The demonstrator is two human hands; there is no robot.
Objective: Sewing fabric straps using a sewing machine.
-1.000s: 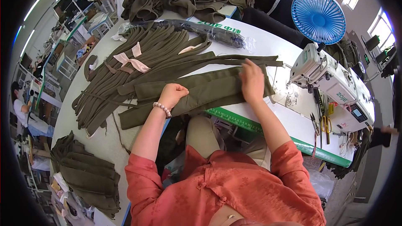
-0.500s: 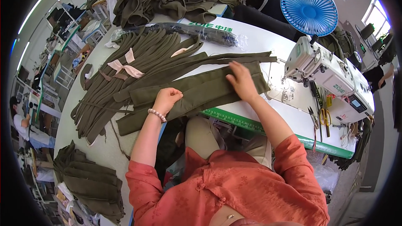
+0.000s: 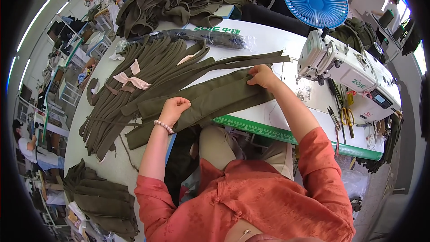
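A long olive-green fabric panel (image 3: 216,96) lies slantwise across the white table in front of me. My left hand (image 3: 174,110), with a beaded bracelet on its wrist, is closed in a pinch on the panel toward its left part. My right hand (image 3: 264,78) pinches the panel near its right end, thumb and fingers curled over the upper edge. Just beyond the panel, narrow olive strips (image 3: 244,61) reach toward the sewing machine. To the left lies a thick bundle of olive strips (image 3: 112,114), tied with a pale pink cloth band (image 3: 132,80).
A white sewing machine (image 3: 354,74) stands at the right, with a blue fan (image 3: 316,1) behind it. Yellow-handled scissors (image 3: 346,115) lie beside it. A green ruler (image 3: 251,126) runs along the front edge. Olive fabric heaps (image 3: 174,2) and stacked pieces (image 3: 105,201) lie around.
My right hand has gone from lying spread over the panel to pinching its right end, which has shifted slightly left. My left hand stays in nearly the same place.
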